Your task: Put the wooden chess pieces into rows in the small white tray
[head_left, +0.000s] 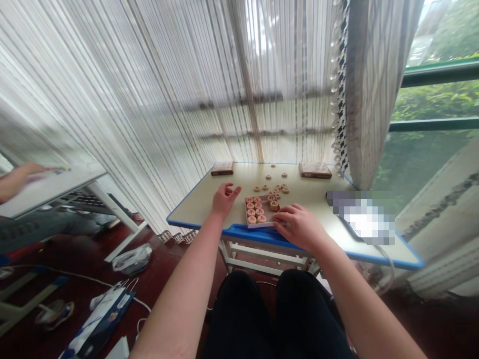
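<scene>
Remotely, I view a pale surface [200,200] edged in blue. Above it, the left grip [223,200] hangs spread, thumb apart from the curled fingers, holding nothing that I can make out; its position clear of the contents leaves them in plain sight. Between the two grips, the shallow box [258,226] holds red-marked discs [261,212] on the side toward the left grip, flat, marks upward, in two columns; the straight walls presumably help to keep these in line. Dark-marked discs [274,205] sit just ahead of the right grip [299,224], apparently one on another, an arrangement that would save room.

The right grip itself lies at the box's near right corner, fingers bent close to the wall. Whether it pinches a disc or merely steadies the rim, I cannot tell.

Beyond both grips, loose discs [285,190] lie scattered, probably within easy reach. Farther out, one brown case [222,172] lies beyond the left grip and a second brown case [315,170] beyond the right grip, both near the far edge, where they would not crowd the middle. To the right of the right grip lies a masked object [359,218], unidentifiable. Well left of the left grip, another person's hand [26,173] is blurred.
</scene>
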Demonstrator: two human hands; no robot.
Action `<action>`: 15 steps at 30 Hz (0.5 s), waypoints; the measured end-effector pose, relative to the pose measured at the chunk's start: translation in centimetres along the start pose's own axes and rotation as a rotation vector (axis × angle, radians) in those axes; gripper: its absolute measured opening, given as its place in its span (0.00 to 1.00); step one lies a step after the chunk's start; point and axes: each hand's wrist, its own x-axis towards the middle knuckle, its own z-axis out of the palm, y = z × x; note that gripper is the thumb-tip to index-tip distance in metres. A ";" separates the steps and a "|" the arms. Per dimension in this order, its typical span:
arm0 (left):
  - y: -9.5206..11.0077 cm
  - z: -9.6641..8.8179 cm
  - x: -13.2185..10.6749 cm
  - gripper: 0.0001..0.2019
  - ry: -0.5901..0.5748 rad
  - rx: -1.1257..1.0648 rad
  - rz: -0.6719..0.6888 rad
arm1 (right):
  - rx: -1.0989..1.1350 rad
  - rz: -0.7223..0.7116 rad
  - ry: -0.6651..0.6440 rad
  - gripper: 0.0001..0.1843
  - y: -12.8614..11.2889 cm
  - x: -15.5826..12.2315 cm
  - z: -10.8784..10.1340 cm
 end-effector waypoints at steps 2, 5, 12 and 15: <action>-0.1 0.0 0.0 0.26 -0.004 0.004 0.006 | 0.008 -0.010 -0.004 0.14 0.0 0.1 0.0; -0.1 0.0 0.0 0.26 -0.011 0.012 0.010 | 0.026 -0.025 0.001 0.14 -0.1 0.1 -0.1; 0.1 -0.1 0.0 0.25 -0.020 0.010 0.004 | 0.066 -0.022 0.047 0.15 -0.2 -0.2 -0.3; 0.0 -0.1 0.1 0.25 -0.016 0.003 0.005 | 0.064 -0.012 0.011 0.16 -0.1 -0.1 -0.1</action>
